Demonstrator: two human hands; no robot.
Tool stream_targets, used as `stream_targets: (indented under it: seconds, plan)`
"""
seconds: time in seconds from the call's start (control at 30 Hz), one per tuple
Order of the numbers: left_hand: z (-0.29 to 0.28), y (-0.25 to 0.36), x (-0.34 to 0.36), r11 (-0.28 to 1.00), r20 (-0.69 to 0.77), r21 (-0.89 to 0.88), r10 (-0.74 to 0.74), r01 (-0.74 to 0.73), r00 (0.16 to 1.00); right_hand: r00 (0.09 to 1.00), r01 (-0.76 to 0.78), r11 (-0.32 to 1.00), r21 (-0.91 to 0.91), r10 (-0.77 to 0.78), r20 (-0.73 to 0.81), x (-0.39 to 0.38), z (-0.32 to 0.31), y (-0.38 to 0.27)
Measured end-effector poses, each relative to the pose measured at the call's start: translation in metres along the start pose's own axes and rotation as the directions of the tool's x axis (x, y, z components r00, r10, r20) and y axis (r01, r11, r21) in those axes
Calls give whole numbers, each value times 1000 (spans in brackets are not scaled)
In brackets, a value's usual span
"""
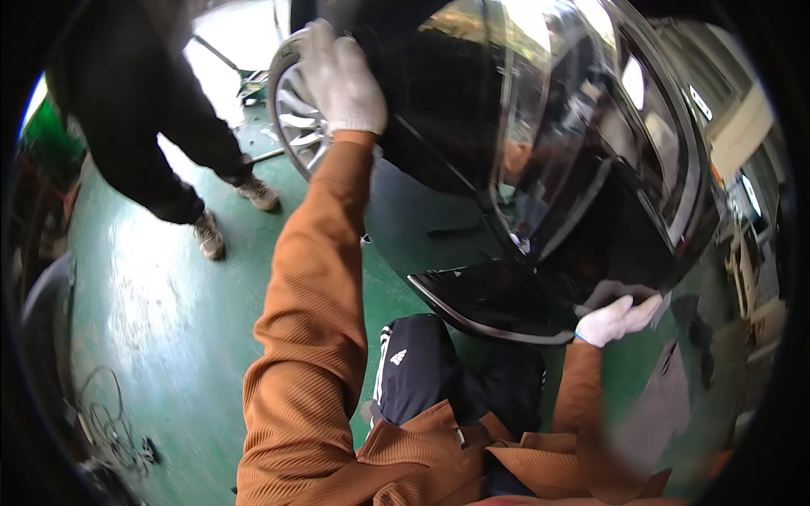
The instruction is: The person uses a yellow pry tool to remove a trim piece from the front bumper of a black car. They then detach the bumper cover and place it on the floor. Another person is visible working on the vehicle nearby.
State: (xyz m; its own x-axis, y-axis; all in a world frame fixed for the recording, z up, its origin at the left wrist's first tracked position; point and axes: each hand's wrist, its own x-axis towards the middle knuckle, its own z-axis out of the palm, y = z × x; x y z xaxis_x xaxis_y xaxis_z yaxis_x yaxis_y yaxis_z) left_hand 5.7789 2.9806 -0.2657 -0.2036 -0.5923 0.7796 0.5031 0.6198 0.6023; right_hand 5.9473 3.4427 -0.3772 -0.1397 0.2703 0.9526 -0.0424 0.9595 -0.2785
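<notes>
A glossy black car (439, 93) fills the upper middle, its shiny panels full of reflections. My left hand (344, 80), in a white glove, is raised with its fingers stretched out flat by the car body, just beside the silver spoked wheel (297, 118). It appears to hold nothing. Low at the right, my right hand (618, 320), also gloved in white, is at the lower edge of the black bumper (498, 295). Its fingers are bent together around something pale at the tips, too small to name. The glove's reflection shows in the paint above it.
Another person's dark-trousered legs (160, 126) stand at the upper left on the green floor (169, 329). A coiled cable (110, 430) lies at the lower left. A grey sheet-like piece (658, 405) is at the lower right. Assorted items (751, 261) line the right side.
</notes>
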Motion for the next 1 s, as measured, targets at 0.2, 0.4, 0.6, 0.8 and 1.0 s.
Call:
stream_targets:
  seconds: [0.2,0.4,0.6,0.8,1.0]
  plan:
    - [-26,-33,-104,977,167,123,-194,175,967,1000,21,998,-52,-22,-17,-3,5,10]
    - [-33,-28,-89,978,84,146,-163,150,983,1000,17,996,-85,-18,-2,-2,6,13]
    - [-27,-44,-19,977,110,94,-204,194,973,1000,-5,998,-58,5,9,-2,8,16]
    - [-33,-19,-73,972,140,-19,-230,235,963,1000,-14,1000,-10,15,6,6,3,3]
    - [-37,-25,-186,980,163,89,-190,178,968,997,-48,998,27,46,61,8,4,2]
